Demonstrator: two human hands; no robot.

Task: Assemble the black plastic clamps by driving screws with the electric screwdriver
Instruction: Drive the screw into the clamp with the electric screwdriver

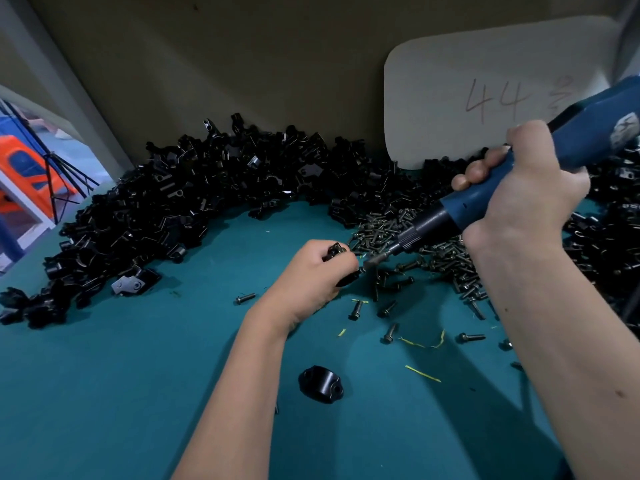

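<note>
Nearest us, below our left hand's grip, a lone glossy black plastic clamp half (321, 384) lies on the teal table mat (104, 393). Our left hand (311, 271) curls tightly round a small black plastic clamp (335, 251), fingers fully closed on it. Our right hand (519, 188) wraps round the blue electric screwdriver (512, 178), whose bit (375, 259) meets the held clamp. Behind the bit lies a heap of dark metal screws (415, 237); beyond both grips, a long pile of black clamps (173, 209). A pale card (485, 81) reads "44".
</note>
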